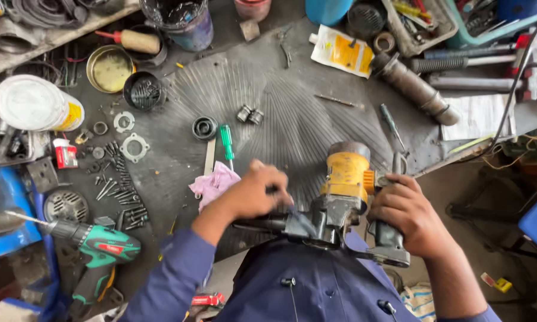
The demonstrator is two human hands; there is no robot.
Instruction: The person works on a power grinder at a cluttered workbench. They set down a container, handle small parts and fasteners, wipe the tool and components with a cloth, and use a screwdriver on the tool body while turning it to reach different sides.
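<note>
Workbench mat (292, 113) cluttered with parts, both hands' fingers gripping yellow power tool (346, 179)

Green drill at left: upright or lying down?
Lying down. The green drill rests on its side on the mat, bit pointing left.

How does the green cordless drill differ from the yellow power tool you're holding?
The green cordless drill lies untouched at the left; the yellow power tool is gripped by the left hand and right hand. The green cordless drill looks whole, with a bit fitted; the yellow power tool's dark lower housing looks bulkier and greasy. Both rest over the same dark mat.
</note>
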